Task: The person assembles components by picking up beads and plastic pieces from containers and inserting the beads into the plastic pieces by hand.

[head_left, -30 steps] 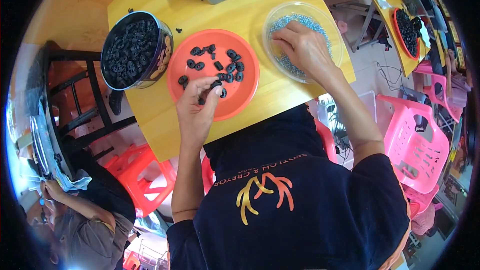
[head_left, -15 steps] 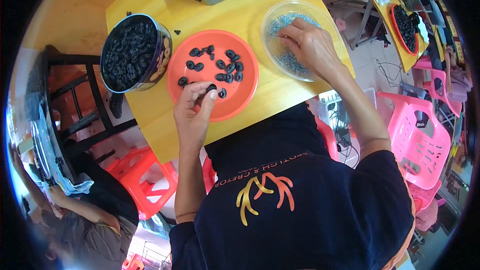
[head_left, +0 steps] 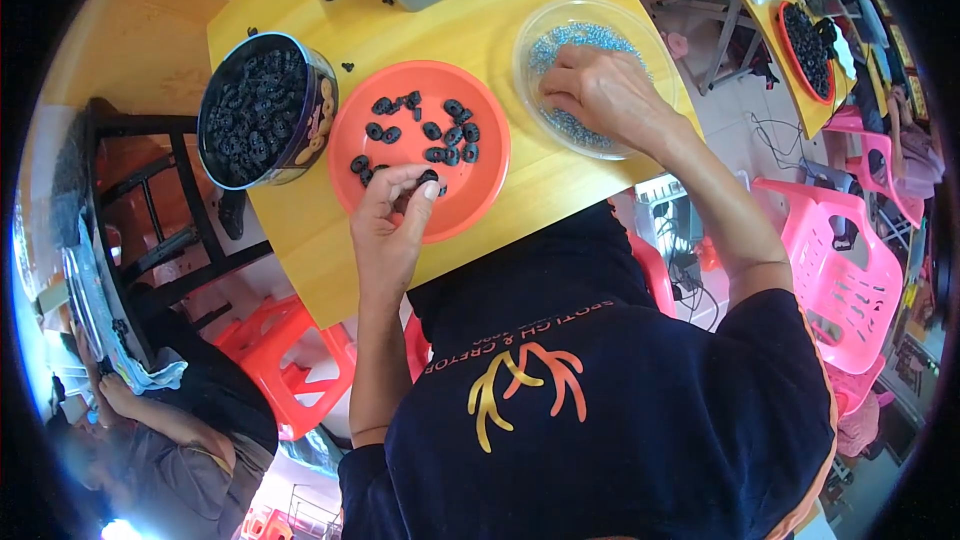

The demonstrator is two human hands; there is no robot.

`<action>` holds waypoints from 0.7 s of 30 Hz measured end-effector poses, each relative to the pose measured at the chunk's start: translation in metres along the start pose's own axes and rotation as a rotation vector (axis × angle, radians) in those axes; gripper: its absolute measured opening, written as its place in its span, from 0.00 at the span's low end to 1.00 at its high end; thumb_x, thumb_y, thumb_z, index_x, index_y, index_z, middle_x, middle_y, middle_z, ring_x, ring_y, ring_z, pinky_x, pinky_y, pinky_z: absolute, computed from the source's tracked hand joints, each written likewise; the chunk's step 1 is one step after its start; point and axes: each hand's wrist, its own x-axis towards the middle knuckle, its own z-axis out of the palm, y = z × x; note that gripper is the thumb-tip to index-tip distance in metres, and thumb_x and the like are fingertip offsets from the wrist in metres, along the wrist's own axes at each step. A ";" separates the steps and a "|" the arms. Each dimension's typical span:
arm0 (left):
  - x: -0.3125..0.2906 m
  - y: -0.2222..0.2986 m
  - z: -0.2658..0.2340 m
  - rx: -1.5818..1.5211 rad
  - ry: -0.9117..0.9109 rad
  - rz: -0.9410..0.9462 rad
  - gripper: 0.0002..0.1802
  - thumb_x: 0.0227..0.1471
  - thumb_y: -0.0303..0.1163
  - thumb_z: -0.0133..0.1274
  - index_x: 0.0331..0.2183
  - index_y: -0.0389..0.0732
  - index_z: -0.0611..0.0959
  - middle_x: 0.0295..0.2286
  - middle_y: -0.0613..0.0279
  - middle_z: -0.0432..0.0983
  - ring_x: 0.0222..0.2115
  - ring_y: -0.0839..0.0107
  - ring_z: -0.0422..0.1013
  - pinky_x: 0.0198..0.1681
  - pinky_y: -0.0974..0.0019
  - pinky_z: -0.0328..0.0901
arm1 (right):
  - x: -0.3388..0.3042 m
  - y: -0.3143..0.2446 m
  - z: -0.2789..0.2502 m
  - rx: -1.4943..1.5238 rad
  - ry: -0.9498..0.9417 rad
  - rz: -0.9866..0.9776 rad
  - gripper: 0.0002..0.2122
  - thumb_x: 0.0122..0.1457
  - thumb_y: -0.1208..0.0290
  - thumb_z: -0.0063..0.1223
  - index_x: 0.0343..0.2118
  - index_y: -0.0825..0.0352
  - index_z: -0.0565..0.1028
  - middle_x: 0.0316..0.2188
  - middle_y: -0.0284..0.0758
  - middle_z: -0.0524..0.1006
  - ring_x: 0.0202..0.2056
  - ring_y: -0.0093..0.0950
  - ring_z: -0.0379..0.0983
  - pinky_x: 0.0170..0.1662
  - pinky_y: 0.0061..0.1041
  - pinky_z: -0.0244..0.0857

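Fingers [head_left: 396, 178] of the left hand [head_left: 384, 223] pinch a black piece [head_left: 428, 176] over the red plate [head_left: 486, 172], where others [head_left: 471, 132] lie. The right hand [head_left: 612, 98] reaches into the bowl [head_left: 527, 95] of blue beads [head_left: 590, 36]; whether its fingers grip any, I cannot tell.

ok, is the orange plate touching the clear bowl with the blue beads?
Apart. The head view shows a strip of yellow tabletop between the right rim of the orange plate and the left rim of the clear bowl.
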 end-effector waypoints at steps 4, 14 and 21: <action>0.000 0.001 0.002 -0.023 0.026 0.030 0.09 0.55 0.20 0.53 0.40 0.36 0.78 0.33 0.63 0.78 0.36 0.78 0.73 0.43 0.74 0.66 | 0.003 0.000 0.004 -0.027 -0.031 -0.059 0.04 0.52 0.69 0.57 0.29 0.62 0.78 0.28 0.34 0.74 0.33 0.35 0.74 0.34 0.36 0.67; -0.003 -0.002 -0.008 -0.149 0.088 0.012 0.11 0.55 0.20 0.53 0.42 0.35 0.78 0.36 0.63 0.78 0.38 0.77 0.73 0.45 0.73 0.66 | 0.010 -0.009 0.003 -0.121 -0.077 -0.105 0.04 0.51 0.69 0.56 0.28 0.63 0.76 0.26 0.35 0.73 0.34 0.35 0.74 0.34 0.36 0.68; -0.006 -0.002 -0.009 -0.127 0.071 0.028 0.11 0.55 0.22 0.54 0.42 0.35 0.78 0.38 0.60 0.78 0.37 0.75 0.72 0.43 0.72 0.65 | 0.019 -0.010 0.007 -0.148 -0.052 -0.072 0.05 0.51 0.70 0.54 0.28 0.65 0.75 0.26 0.37 0.74 0.32 0.37 0.75 0.33 0.37 0.68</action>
